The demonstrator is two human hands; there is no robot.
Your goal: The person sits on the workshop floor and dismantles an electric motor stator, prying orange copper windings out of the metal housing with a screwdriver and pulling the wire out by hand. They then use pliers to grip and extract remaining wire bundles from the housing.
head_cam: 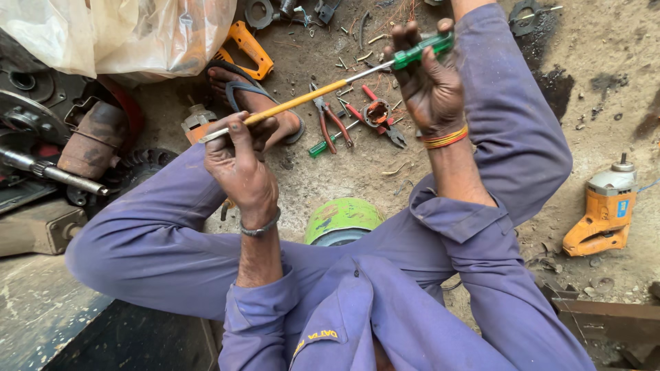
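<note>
Your right hand (430,82) grips the green handle of the screwdriver (344,84) and your left hand (240,161) pinches its yellow-sleeved shaft near the tip, up above the ground; it looks light and stiff, but the smooth sleeve may slip.

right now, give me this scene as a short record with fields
left hand: pinches the yellow-sleeved shaft near the tip
right hand: grips the green handle
screwdriver: held slanted between both hands, above the ground
pliers: red-handled, on the dirt below the shaft
drill: orange, lying at far right
green round part: between the knees
foot in sandal: behind the left hand
</note>
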